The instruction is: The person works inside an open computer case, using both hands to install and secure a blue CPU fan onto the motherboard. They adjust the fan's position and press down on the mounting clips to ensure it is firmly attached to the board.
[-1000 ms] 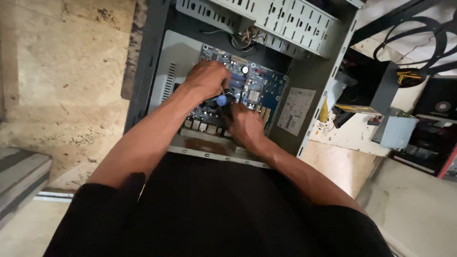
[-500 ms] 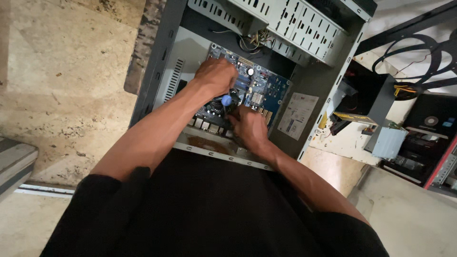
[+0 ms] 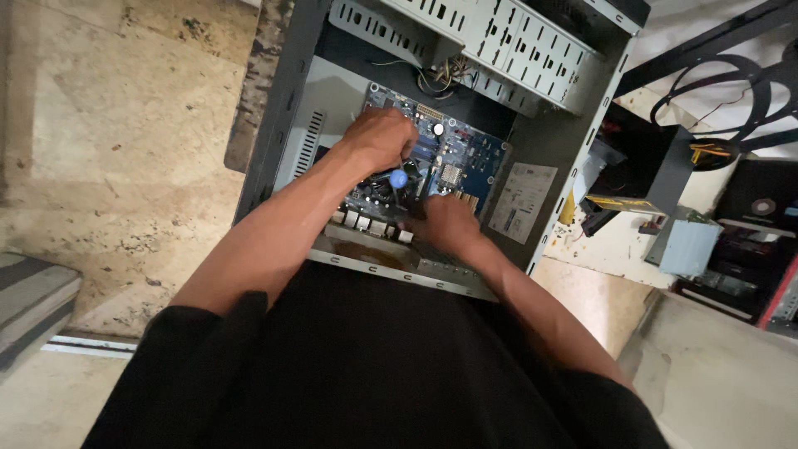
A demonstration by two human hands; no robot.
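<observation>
Motherboard [image 3: 465, 162], blue, lies inside the open grey computer case [image 3: 283, 108] on the stone floor [image 3: 108, 150]. Left hand [image 3: 381, 137] curls down on its upper part; right hand [image 3: 447, 223] presses its lower edge; what either holds I cannot tell. A blue-handled screwdriver [image 3: 399, 178] stands between them. Drive cage [image 3: 507, 54] overhangs, crowding the board.

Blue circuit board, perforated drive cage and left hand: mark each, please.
blue circuit board [image 3: 475, 160], head view, bare right part.
perforated drive cage [image 3: 515, 50], head view, slotted face.
left hand [image 3: 381, 137], head view, back of hand.
</observation>
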